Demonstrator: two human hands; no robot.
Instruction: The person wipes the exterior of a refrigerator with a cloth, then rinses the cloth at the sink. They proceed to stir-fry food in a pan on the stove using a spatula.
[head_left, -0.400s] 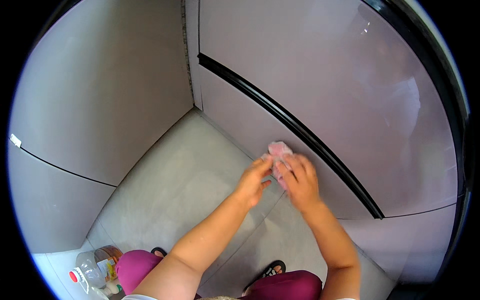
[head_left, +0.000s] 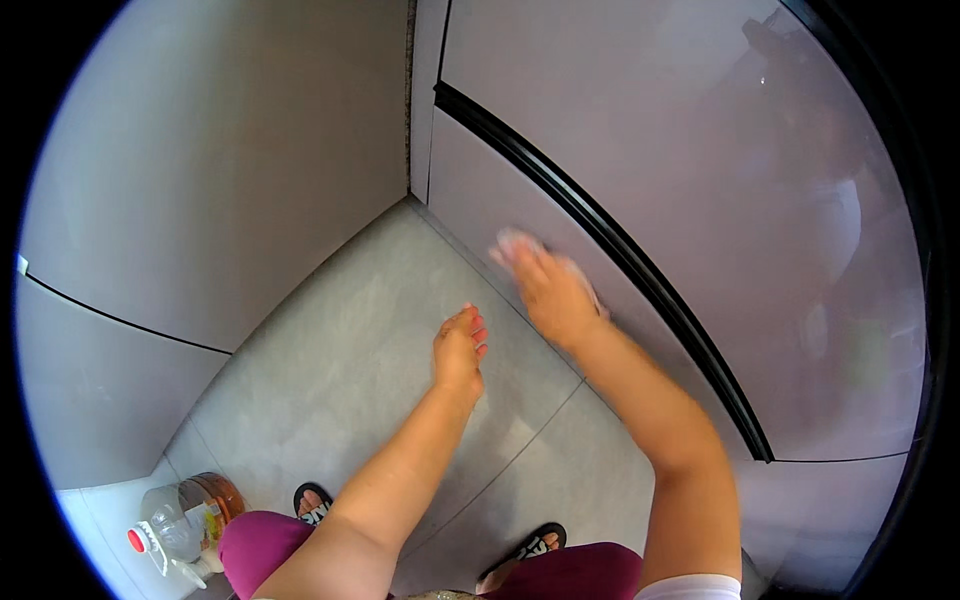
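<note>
My right hand (head_left: 556, 297) lies over a pink and white cloth (head_left: 518, 236), pressing it against the lower grey-mauve panel (head_left: 470, 180) beneath a long black handle strip (head_left: 600, 232). Motion smears the fingertips, and most of the cloth is hidden under the palm. To its left, my left hand (head_left: 459, 347) hangs in the air above the tiled floor. Its fingers are loosely bent and a little apart, with nothing seen in them.
A second grey cabinet front (head_left: 230, 170) stands on the left and meets the panel in a corner. By my left knee is a clear plastic jug (head_left: 180, 520) with a red cap and amber liquid. My sandalled feet rest on the grey floor tiles (head_left: 350, 310).
My right hand has slid the cloth up and left along the panel toward the corner. My left hand has come away from the cloth, moving left and slightly down. The view has shifted a little.
</note>
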